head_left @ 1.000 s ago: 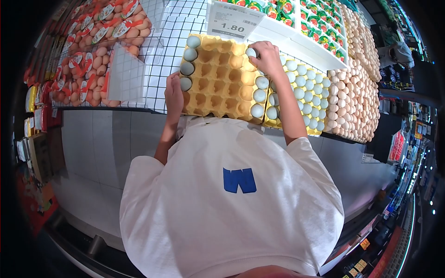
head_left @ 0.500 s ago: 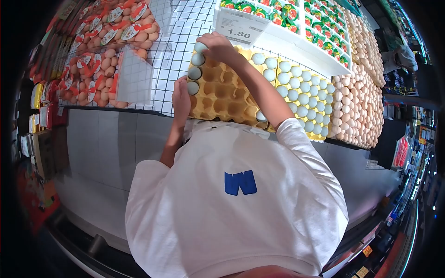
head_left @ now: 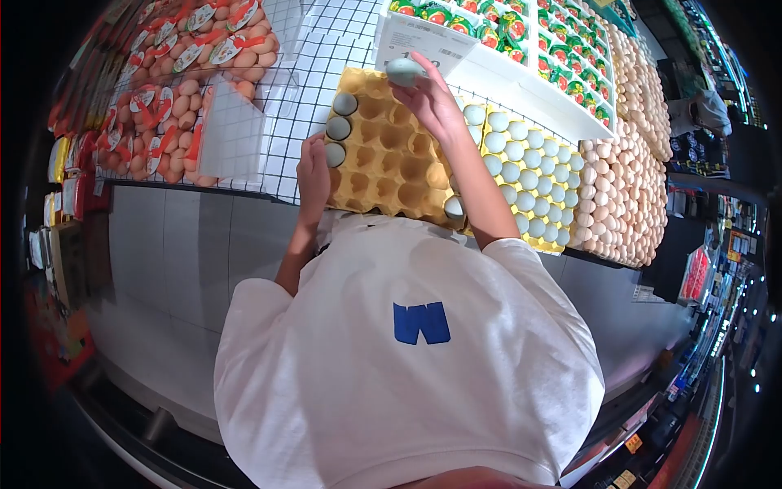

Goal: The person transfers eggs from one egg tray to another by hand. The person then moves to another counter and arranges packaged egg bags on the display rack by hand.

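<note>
My right hand [head_left: 434, 104] grips a pale blue-green egg [head_left: 405, 72] between thumb and fingers, raised over the far side of the yellow egg tray [head_left: 383, 178]. At the tray's left edge is my left hand [head_left: 314, 173], its fingers together and curled against the rim. Beside it, three blue-green eggs [head_left: 338, 129] sit in the left column of cups. One more egg [head_left: 454, 207] rests in the near right corner. Most other visible cups hold nothing; my right forearm covers part of the tray's right side.
To the right stands a second tray full of blue-green eggs [head_left: 528, 179], then a heap of brown eggs [head_left: 611, 191]. Behind are a price sign [head_left: 423, 39] and a white box of green-and-red packages [head_left: 513, 73]. Bagged brown eggs [head_left: 155, 130] lie left on the gridded counter [head_left: 285, 163].
My right hand has lifted the egg from the tray's far left corner and carried it right. The far left cup is now bare. My left hand stays at the tray edge.
</note>
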Available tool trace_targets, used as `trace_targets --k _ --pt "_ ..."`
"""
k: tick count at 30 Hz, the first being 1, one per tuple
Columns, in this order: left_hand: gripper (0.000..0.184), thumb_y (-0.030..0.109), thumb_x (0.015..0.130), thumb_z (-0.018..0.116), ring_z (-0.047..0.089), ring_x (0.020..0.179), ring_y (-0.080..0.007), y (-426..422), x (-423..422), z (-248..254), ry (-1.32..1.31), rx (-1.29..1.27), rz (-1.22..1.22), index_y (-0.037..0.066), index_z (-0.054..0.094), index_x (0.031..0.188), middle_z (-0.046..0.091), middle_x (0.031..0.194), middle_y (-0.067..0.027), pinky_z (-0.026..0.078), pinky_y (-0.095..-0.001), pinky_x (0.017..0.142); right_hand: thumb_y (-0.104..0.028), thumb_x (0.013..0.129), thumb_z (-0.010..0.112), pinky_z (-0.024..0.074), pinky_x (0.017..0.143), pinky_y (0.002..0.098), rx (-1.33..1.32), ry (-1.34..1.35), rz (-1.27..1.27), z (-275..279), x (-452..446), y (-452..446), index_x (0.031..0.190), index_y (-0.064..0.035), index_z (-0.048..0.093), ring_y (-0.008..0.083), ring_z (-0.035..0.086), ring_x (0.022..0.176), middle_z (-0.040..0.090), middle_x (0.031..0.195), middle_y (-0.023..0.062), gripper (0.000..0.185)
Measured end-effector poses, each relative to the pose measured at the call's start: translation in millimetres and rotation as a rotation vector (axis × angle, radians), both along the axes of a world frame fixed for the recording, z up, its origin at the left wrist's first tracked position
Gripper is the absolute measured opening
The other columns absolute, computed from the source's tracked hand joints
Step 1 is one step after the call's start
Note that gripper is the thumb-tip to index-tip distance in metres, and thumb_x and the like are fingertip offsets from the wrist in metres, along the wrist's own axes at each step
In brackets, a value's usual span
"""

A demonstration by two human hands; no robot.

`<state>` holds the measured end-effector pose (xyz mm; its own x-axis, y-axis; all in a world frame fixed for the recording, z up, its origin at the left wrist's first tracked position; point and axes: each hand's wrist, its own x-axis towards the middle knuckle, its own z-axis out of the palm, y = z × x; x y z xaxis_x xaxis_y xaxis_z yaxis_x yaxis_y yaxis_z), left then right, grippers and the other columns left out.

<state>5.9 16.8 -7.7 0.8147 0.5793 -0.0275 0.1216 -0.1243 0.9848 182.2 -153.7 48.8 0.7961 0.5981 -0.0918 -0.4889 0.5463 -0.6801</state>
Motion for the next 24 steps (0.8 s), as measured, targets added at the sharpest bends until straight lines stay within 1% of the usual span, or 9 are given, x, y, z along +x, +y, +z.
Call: trace_targets --k 6,7,8,10,12,14,16,21,24 --pt "0.039 0.030 0.102 0.039 0.057 0.084 -0.0173 -1 -3 7 0.042 -0.011 -0.017 -0.002 0.055 0.117 0.063 0.093 -0.0116 0.044 -0.0286 0.080 -0.008 0.089 0.059 0.0434 0.101 0.0425 0.057 -0.012 0.024 -10 -24 -62 0.138 0.0003 0.039 0.0309 0.056 0.110 0.054 0.122 0.0156 0.053" --pt "0.039 0.030 0.102 0.039 0.057 0.084 -0.0171 -1 -2 6 0.022 -0.002 -0.014 -0.001 0.055 0.117 0.063 0.093 -0.0114 0.044 -0.0283 0.080 -0.005 0.087 0.062 0.0447 0.099 0.0375 0.038 0.011 0.003 -7 -30 -68 0.135 0.0026 0.042 0.0252 0.058 0.107 0.057 0.119 0.0125 0.052" --pt "0.038 0.030 0.102 0.039 0.056 0.084 -0.0168 -1 -2 5 0.002 0.007 -0.009 -0.001 0.055 0.117 0.062 0.094 -0.0112 0.044 -0.0281 0.079 -0.005 0.087 0.062 0.0447 0.099 0.0375 0.036 0.015 0.000 -4 -35 -74 0.135 0.0026 0.042 0.0252 0.058 0.107 0.057 0.119 0.0125 0.052" --pt "0.038 0.030 0.102 0.039 0.056 0.085 -0.0165 -2 -2 6 0.003 0.000 -0.016 -0.001 0.055 0.117 0.062 0.094 -0.0112 0.044 -0.0281 0.079 -0.004 0.087 0.063 0.0471 0.093 0.0310 -0.437 -0.245 -0.164 0 -45 -83 0.131 0.0013 0.046 0.0200 0.061 0.102 0.061 0.112 0.0089 0.048" --pt "0.038 0.030 0.102 0.039 0.056 0.085 -0.0162 -2 -2 7 0.004 -0.007 -0.021 -0.001 0.055 0.117 0.062 0.095 -0.0112 0.044 -0.0281 0.080 -0.008 0.082 0.070 0.0479 0.086 0.0263 -0.510 -0.309 -0.233 0 -50 -88 0.124 -0.0009 0.053 0.0156 0.061 0.095 0.063 0.109 0.0090 0.047" --pt "0.037 0.030 0.102 0.039 0.056 0.083 -0.0155 -2 -2 6 -0.012 -0.014 -0.018 -0.001 0.056 0.117 0.062 0.092 -0.0106 0.044 -0.0280 0.078 -0.013 0.077 0.074 0.0485 0.080 0.0271 -1.163 -0.702 -0.342 -1 -52 -97 0.118 -0.0038 0.056 0.0151 0.059 0.091 0.063 0.105 0.0102 0.046" --pt "0.037 0.029 0.102 0.039 0.056 0.082 -0.0154 -2 -2 6 -0.003 -0.018 -0.028 -0.001 0.056 0.116 0.062 0.090 -0.0102 0.044 -0.0280 0.078 -0.017 0.072 0.076 0.0489 0.075 0.0307 -1.183 -0.651 -0.402 -7 -54 -97 0.114 -0.0048 0.057 0.0185 0.058 0.086 0.063 0.098 0.0117 0.048" --pt "0.036 0.029 0.102 0.040 0.056 0.080 -0.0153 0 -1 0 -0.008 0.012 -0.018 0.000 0.056 0.116 0.061 0.085 -0.0089 0.044 -0.0281 0.076 -0.014 0.069 0.075 0.0456 0.081 0.0401 -1.350 -1.079 -0.414 -20 -49 -91 0.110 -0.0051 0.059 0.0306 0.057 0.088 0.061 0.090 0.0132 0.045" --pt "0.036 0.029 0.102 0.040 0.056 0.081 -0.0152 -1 -1 1 -0.008 0.034 -0.011 0.000 0.055 0.117 0.061 0.085 -0.0092 0.044 -0.0283 0.076 -0.015 0.070 0.076 0.0431 0.080 0.0380 -1.499 -1.244 -0.372 -19 -46 -87 0.108 -0.0048 0.061 0.0265 0.057 0.086 0.062 0.085 0.0100 0.042"
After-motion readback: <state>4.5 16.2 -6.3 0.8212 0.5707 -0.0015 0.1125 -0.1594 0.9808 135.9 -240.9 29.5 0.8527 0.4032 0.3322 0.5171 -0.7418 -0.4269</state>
